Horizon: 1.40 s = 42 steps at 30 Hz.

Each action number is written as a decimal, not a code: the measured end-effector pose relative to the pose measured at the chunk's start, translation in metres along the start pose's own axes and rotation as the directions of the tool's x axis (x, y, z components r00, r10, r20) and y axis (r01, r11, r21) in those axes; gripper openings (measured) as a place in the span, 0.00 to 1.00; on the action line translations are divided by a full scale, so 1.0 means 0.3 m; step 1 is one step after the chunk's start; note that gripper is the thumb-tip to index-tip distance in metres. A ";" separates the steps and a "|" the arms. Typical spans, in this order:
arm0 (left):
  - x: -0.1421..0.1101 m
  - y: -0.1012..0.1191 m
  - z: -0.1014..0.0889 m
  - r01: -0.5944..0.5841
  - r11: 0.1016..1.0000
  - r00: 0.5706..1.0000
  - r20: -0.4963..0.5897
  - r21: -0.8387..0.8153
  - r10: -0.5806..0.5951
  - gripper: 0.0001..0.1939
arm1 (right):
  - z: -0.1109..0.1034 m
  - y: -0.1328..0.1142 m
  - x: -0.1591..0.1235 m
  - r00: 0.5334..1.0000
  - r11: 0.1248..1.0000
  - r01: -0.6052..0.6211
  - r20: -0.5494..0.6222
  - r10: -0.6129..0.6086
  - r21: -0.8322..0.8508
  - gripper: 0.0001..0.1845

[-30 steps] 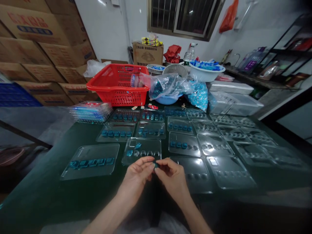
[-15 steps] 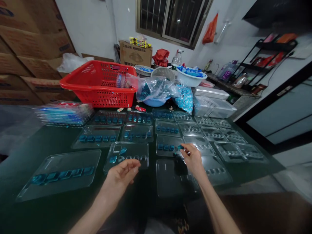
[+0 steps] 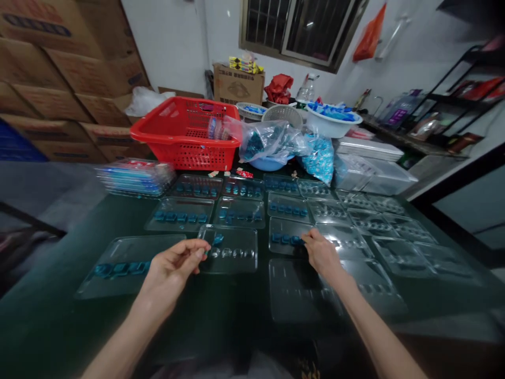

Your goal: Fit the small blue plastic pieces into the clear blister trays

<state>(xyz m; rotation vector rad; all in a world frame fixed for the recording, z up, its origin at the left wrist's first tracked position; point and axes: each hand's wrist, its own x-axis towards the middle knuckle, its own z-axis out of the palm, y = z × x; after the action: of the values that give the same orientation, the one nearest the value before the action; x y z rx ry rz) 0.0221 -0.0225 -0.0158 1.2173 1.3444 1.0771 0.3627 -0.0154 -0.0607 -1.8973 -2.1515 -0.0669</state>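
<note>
Placing, apparently: left hand pinches small teal piece, right hand, grip unclear, is over clear plastic tray; next needs clean release.

A pale wall held a barred, dark-paned window; stacked cardboard cartons rose at left, and a black shelf rack stood at right.

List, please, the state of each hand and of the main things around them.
Left hand: pinched on small teal piece
Right hand: fingertips at blue pieces, grip unclear
Tray under right hand: uncovered, blue pieces in row
Middle tray: uncovered, loose blue piece inside, several cups unfilled
Left tray: uncovered, blue pieces in row, partly hidden by left hand
Red basket: upright, open-topped
Pale basin: upright, filled with blue items
</note>
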 end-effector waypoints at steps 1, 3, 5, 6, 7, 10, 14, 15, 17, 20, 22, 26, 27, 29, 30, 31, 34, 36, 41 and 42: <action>0.008 0.008 -0.011 -0.035 0.999 0.999 -0.035 0.026 0.036 0.11 | 0.004 -0.002 0.001 1.000 1.000 0.011 0.009 -0.011 -0.011 0.13; 0.023 0.023 -0.022 -0.092 0.988 0.992 -0.079 0.124 0.102 0.11 | 0.011 -0.006 0.001 0.999 0.999 0.033 0.021 -0.033 -0.023 0.14; 0.036 0.036 -0.017 -0.156 0.954 0.985 -0.031 0.258 0.169 0.11 | 0.013 -0.009 -0.001 0.998 0.998 0.056 0.030 -0.055 -0.040 0.15; 0.043 0.043 -0.012 -0.202 0.924 0.978 0.025 0.326 0.206 0.10 | 0.010 -0.012 -0.003 0.997 0.996 0.063 0.038 -0.061 -0.061 0.15; 0.050 0.051 -0.007 -0.257 0.886 0.966 0.089 0.387 0.241 0.09 | 0.006 -0.014 -0.005 0.997 0.994 0.066 0.044 -0.062 -0.090 0.16; 0.077 0.083 -0.006 -0.366 0.761 0.929 0.161 0.536 0.333 0.10 | -0.015 -0.025 -0.008 0.998 0.983 0.048 0.050 -0.040 -0.176 0.19; 0.120 0.110 -0.022 -0.349 0.601 0.922 0.148 0.719 0.359 0.12 | -0.041 -0.048 -0.010 0.999 0.979 0.001 0.036 0.006 -0.206 0.24; 0.131 0.109 -0.020 -0.348 0.562 0.926 0.184 0.750 0.329 0.11 | -0.045 -0.056 -0.011 1.000 0.977 -0.010 0.021 0.015 -0.213 0.23; 0.151 0.097 -0.003 -0.356 0.516 0.932 0.252 0.779 0.262 0.09 | -0.050 -0.074 -0.015 0.999 0.974 -0.030 -0.032 0.024 -0.223 0.22; 0.179 0.070 0.038 -0.348 0.514 0.937 0.281 0.784 0.206 0.09 | -0.052 -0.110 -0.026 0.995 0.982 -0.022 -0.102 0.003 -0.185 0.21; 0.199 0.057 0.059 -0.332 0.526 0.943 0.278 0.783 0.180 0.07 | -0.056 -0.138 -0.034 0.993 0.994 0.009 -0.119 -0.022 -0.109 0.20; 0.220 0.062 0.057 -0.316 0.613 0.946 0.289 0.725 0.146 0.04 | -0.078 -0.209 -0.050 0.988 0.981 0.085 -0.143 -0.060 0.172 0.17; 0.216 0.069 0.050 -0.313 0.648 0.944 0.302 0.695 0.132 0.05 | -0.085 -0.233 -0.053 0.989 0.959 0.093 -0.140 -0.057 0.267 0.17; 0.196 0.086 0.037 -0.298 0.725 0.936 0.339 0.621 0.094 0.09 | -0.099 -0.290 -0.058 0.993 0.880 0.089 -0.109 -0.043 0.466 0.16; 0.180 0.094 0.032 -0.290 0.753 0.930 0.360 0.591 0.076 0.12 | -0.103 -0.322 -0.060 0.995 0.824 0.084 -0.090 -0.041 0.561 0.15; 0.161 0.102 0.030 -0.274 0.790 0.924 0.379 0.548 0.058 0.15 | -0.106 -0.356 -0.060 0.997 0.760 0.078 -0.072 -0.042 0.645 0.15; 0.098 0.120 0.040 -0.117 0.961 0.910 0.416 0.251 0.002 0.19 | -0.102 -0.454 -0.053 0.998 0.586 0.061 -0.060 -0.022 0.808 0.14; 0.059 0.128 0.054 0.059 0.998 0.900 0.433 -0.020 -0.045 0.18 | -0.096 -0.503 -0.043 0.998 0.501 0.050 -0.062 0.007 0.864 0.15; -0.001 0.142 0.081 0.199 0.962 0.887 0.452 -0.185 -0.097 0.14 | -0.106 -0.551 -0.028 0.997 0.408 0.069 -0.082 0.012 0.910 0.13; -0.006 0.142 0.085 0.193 0.964 0.890 0.447 -0.184 -0.093 0.13 | -0.112 -0.553 -0.028 0.996 0.418 0.083 -0.088 -0.006 0.905 0.12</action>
<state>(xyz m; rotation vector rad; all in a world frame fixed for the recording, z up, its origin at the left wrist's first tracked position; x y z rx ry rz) 0.0523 -0.0201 0.0234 1.0896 0.9227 0.7664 0.2069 -0.0541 -0.0066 -1.1105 -1.5762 0.8581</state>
